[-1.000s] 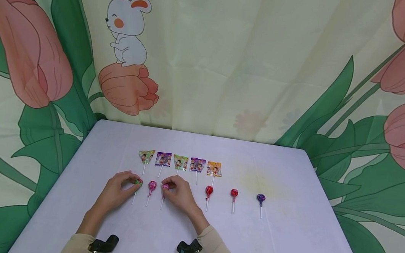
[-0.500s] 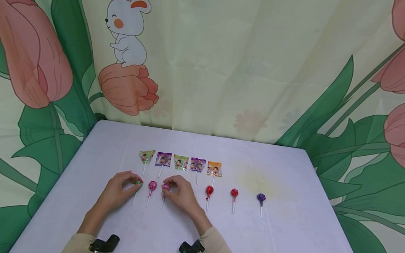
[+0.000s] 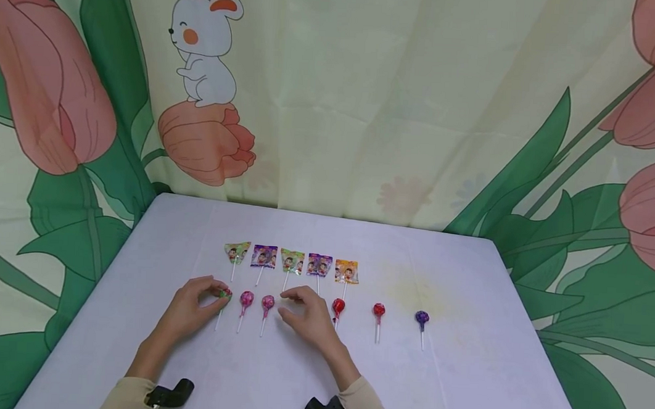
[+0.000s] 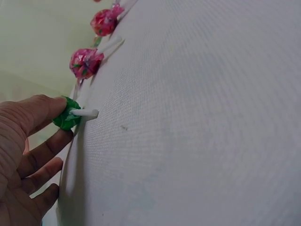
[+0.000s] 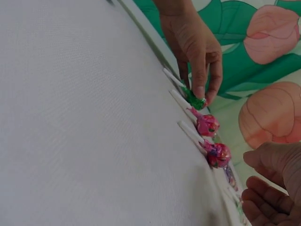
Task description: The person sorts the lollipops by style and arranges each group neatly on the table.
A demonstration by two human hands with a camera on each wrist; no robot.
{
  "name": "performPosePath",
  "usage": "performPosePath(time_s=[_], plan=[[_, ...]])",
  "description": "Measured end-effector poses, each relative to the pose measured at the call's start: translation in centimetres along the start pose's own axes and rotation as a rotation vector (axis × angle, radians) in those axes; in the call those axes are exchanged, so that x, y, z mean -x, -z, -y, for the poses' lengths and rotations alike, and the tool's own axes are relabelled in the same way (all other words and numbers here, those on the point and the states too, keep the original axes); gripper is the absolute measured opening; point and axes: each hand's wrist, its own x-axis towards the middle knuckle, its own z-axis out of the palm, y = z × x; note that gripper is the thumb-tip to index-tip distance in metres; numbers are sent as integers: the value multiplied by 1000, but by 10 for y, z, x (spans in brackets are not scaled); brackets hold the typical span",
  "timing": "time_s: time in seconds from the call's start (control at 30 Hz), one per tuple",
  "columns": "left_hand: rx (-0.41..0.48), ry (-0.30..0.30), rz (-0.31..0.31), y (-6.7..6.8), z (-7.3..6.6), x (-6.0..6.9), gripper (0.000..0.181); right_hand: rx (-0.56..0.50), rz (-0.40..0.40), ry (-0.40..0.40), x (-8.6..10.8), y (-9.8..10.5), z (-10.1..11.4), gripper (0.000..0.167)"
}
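My left hand (image 3: 193, 305) pinches the wrapped head of a green lollipop (image 4: 67, 114) between thumb and index finger; its white stick points toward me. Just right of it lie two pink lollipops, one (image 3: 246, 299) nearer the left hand and another (image 3: 268, 303) beside my right hand (image 3: 309, 318). That right hand holds nothing; thumb and fingers are parted, as the right wrist view also shows. Right of it is a red lollipop (image 3: 338, 306), its stick partly hidden by the hand. Further right lie a second red lollipop (image 3: 379, 310) and a purple lollipop (image 3: 422, 319).
Behind this row lies another row of flat-bagged lollipops: green (image 3: 237, 251), purple (image 3: 264, 257), a second green (image 3: 292, 262), a second purple (image 3: 319, 265) and orange (image 3: 347, 271). The white-covered table (image 3: 463, 372) ends at a printed curtain (image 3: 338, 106).
My right hand has let go of the second pink lollipop and moved right, its fingers parting. The left hand stays on the green lollipop.
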Motion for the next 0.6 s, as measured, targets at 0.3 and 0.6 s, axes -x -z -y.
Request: performPosePath(time_s=[0.3, 0.6], plan=[[3, 18, 11, 0, -2, 1, 20, -13, -41, -31, 9, 13, -9, 25], [7, 24, 10, -1, 0, 1, 21, -15, -99, -7, 12, 23, -12, 25]])
